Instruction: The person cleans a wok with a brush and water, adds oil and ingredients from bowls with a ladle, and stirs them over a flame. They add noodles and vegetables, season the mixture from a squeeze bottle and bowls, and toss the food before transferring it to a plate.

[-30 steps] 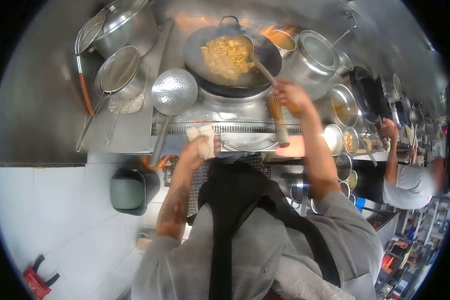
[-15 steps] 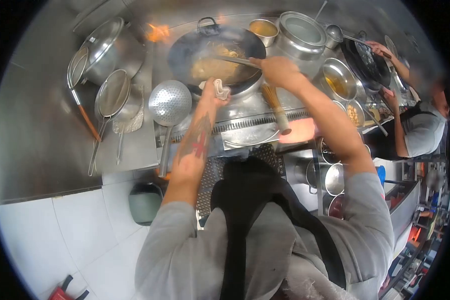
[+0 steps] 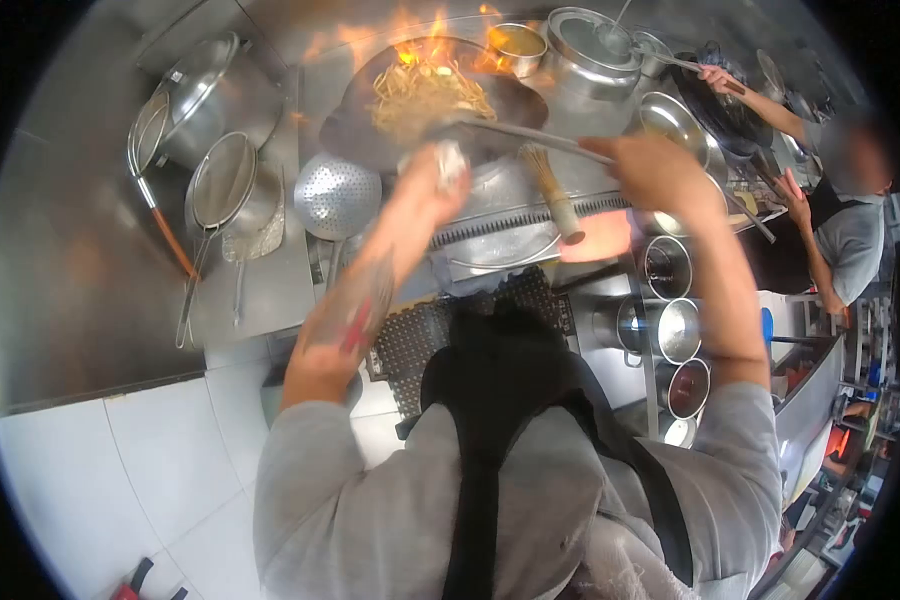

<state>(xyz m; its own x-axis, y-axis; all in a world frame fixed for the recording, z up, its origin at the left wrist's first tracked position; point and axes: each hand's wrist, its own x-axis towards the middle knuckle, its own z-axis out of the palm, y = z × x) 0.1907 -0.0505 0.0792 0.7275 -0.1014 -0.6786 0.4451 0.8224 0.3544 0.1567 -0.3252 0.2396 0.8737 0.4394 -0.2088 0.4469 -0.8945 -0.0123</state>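
A dark wok [image 3: 520, 100] sits tilted over the stove, with noodles [image 3: 432, 92] heaped toward its far side, some lifted off the metal. My left hand [image 3: 432, 190] is closed round a folded white cloth [image 3: 453, 165] at the wok's near rim; the part it grips lies hidden under the cloth. In my right hand [image 3: 668, 178] is the handle of a long metal wok utensil [image 3: 530, 133]. Its far end dips into the wok, where blur hides the head's shape. Flames [image 3: 420, 42] rise along the wok's back edge.
A bamboo brush [image 3: 553, 195] and a perforated skimmer [image 3: 337, 195] flank the wok. Strainers [image 3: 223, 182] and a lidded pot [image 3: 205, 85] stand left. Behind is a pot of yellow liquid [image 3: 518, 48]. At right, a co-worker [image 3: 850, 245] holds a ladle [image 3: 695, 70].
Flames have grown along the wok's back. The noodles have shifted toward the far side and up. My right hand has drawn back rightward with the utensil; the co-worker's ladle has moved left.
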